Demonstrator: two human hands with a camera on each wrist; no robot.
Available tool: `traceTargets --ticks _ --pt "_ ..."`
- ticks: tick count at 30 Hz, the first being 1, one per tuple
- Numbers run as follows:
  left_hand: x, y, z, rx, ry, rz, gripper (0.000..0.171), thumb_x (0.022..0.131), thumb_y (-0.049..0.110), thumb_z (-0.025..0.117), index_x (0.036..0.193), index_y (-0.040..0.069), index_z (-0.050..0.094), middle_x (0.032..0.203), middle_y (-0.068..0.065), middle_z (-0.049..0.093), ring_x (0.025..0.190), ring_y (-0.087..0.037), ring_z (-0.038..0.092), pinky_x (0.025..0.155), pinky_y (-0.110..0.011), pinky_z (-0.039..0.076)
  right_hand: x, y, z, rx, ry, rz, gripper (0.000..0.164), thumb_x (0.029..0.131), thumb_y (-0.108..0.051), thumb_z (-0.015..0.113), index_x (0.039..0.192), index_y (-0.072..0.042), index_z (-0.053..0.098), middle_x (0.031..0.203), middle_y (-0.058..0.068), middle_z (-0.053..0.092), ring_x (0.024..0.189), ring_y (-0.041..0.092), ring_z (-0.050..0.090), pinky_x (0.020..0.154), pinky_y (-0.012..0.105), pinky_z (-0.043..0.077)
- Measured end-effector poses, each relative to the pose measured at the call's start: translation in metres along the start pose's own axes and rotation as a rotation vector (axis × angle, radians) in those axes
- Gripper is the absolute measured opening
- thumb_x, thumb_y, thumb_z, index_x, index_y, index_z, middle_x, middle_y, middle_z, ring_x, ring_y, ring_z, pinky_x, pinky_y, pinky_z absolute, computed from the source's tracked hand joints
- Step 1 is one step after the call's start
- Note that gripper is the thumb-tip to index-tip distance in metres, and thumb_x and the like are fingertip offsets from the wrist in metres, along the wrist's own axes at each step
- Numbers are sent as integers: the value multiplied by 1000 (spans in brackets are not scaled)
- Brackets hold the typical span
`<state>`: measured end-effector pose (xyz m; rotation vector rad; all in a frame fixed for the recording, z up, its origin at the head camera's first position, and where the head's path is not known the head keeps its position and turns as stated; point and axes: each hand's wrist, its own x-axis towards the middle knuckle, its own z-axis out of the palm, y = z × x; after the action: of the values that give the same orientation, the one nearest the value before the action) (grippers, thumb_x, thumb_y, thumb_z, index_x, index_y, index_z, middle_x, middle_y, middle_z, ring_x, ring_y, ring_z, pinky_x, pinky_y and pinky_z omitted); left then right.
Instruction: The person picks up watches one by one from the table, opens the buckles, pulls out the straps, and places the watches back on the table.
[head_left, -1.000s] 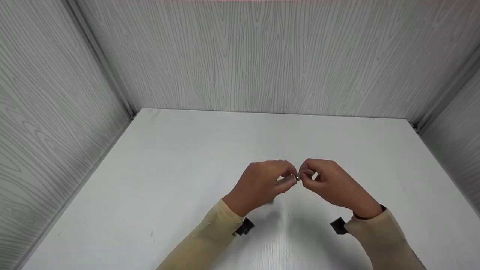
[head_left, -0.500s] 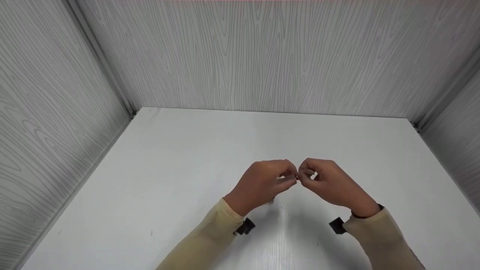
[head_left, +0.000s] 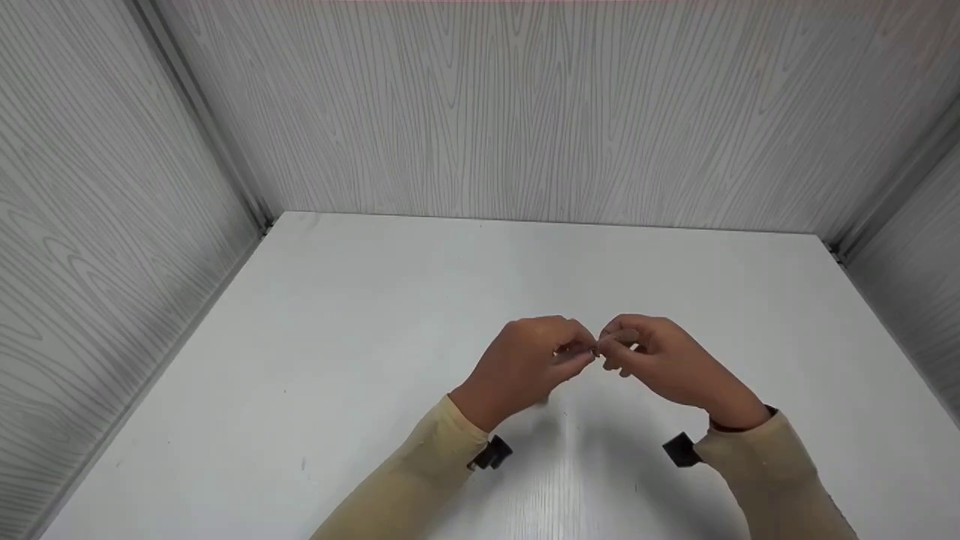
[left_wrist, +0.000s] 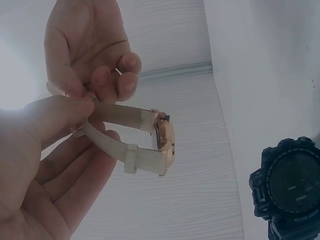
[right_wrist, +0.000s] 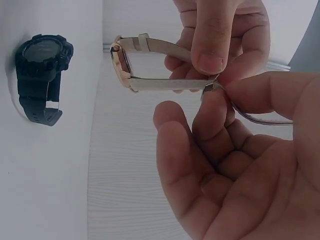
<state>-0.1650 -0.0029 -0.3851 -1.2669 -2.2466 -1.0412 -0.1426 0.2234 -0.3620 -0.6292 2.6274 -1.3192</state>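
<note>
Both hands hold a wristwatch with a pale strap and a rose-gold case point(left_wrist: 169, 145), bent into a loop. My left hand point(head_left: 521, 367) pinches the strap beside the buckle point(right_wrist: 211, 87), its thumb on top. Across from it, my right hand point(head_left: 671, 364) pinches the strap's free end point(right_wrist: 260, 120) between thumb and forefinger. That end runs out from the buckle toward the right palm. A strap keeper point(left_wrist: 131, 159) sits on one strap half, near the case. From the head view the left hand hides most of the watch.
A black digital watch point(right_wrist: 44, 65) with its strap curled rests on the white table point(head_left: 360, 315), seen in both wrist views. Wood-grain panels point(head_left: 480, 112) enclose the table at the back and sides. A small black camera point(head_left: 491, 452) is worn at each wrist.
The strap's free end in my right hand has swung up and outward. The right fingers have shifted, the lower ones now showing below the thumb. My left hand stays nearly still.
</note>
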Motion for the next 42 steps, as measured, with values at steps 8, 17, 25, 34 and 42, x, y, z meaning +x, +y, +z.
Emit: traceTargets --ticks 8,17,25,34,42 --pt "0 -1 -4 -134 -40 -95 2 95 11 74 96 8 74 88 3 71 73 -2 59 71 -17 53 3 2 -1 51 -19 -27 18 105 -22 62 99 -8 70 94 3 74 84 19 69 76 34 59" --pt "0 -1 -4 -193 -83 -138 5 94 9 74 94 11 70 89 4 70 80 0 65 74 -20 56 2 1 -2 47 -25 -54 17 104 -25 65 99 -11 73 93 3 72 85 24 68 75 32 58" --pt "0 -2 -6 -260 -118 -118 11 93 5 68 89 14 65 87 6 66 83 2 65 73 -20 57 1 0 0 22 5 -103 11 103 -25 66 98 -18 72 100 0 71 95 19 67 80 32 58" --pt "2 -3 -5 -421 -130 -128 9 102 19 67 97 11 67 91 4 68 77 -2 64 72 -22 58 -1 -2 2 207 48 -122 14 101 -8 66 88 -5 66 92 11 70 82 24 73 76 39 62" --pt "2 -4 -6 -547 -144 -251 6 101 15 63 100 10 66 96 4 67 85 -8 65 76 -26 57 -2 -6 6 188 119 -166 17 96 5 64 84 -7 66 87 9 68 75 22 70 71 32 59"
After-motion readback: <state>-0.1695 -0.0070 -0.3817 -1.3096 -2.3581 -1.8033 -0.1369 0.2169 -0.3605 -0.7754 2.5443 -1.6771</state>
